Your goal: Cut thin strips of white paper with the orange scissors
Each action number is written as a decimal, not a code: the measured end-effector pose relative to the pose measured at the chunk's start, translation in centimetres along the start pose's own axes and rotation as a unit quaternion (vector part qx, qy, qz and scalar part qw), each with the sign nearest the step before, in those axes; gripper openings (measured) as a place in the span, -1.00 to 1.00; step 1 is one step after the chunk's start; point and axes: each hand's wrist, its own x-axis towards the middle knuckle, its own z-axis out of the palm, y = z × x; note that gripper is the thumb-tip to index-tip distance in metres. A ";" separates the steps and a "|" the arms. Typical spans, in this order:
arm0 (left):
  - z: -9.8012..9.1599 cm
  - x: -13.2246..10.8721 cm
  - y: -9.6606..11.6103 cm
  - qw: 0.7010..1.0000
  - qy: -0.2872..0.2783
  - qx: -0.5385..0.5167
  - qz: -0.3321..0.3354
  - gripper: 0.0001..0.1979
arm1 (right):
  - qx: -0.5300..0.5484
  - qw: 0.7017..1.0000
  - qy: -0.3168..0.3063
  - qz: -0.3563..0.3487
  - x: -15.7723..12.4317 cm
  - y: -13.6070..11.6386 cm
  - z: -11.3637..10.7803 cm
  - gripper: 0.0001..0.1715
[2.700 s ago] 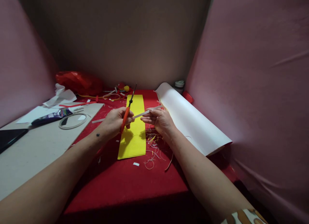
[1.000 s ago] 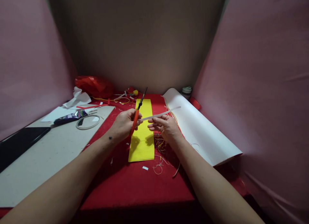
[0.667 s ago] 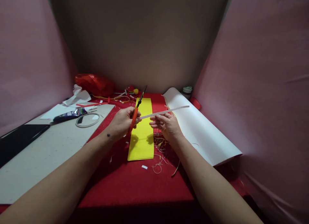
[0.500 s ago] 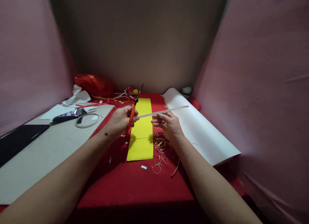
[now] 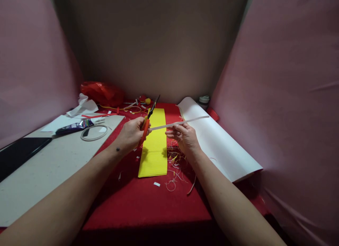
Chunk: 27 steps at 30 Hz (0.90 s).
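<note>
Left fingers (image 5: 139, 121) around orange-handled scissors (image 5: 146, 125), right fingers (image 5: 180, 129) in a pinch on 1 pale strip (image 5: 192, 121)

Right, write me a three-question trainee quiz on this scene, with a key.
1. Which hand holds the orange scissors?
2. True or false: the pale strip lies flat on the yellow sheet.
3. Which of these lies beside the round ring? A) the white roll B) the dark tube C) the red bag

Key:
1. The left hand.
2. False; it is held up, with the right hand gripping it.
3. B.
</note>
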 end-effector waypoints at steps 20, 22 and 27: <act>-0.5 -1.9 2.0 0.876 -0.050 0.473 0.082 -0.73 | -0.010 0.999 0.041 -0.018 0.5 0.2 -0.3 -0.88; -0.4 -2.1 2.2 0.879 -0.038 0.470 0.072 -0.70 | -0.003 0.998 0.052 -0.024 0.6 0.1 -0.3 -0.89; 0.4 -2.7 2.8 0.872 -0.093 0.478 0.048 -0.69 | -0.015 0.999 0.041 -0.021 0.7 0.3 -0.4 -0.90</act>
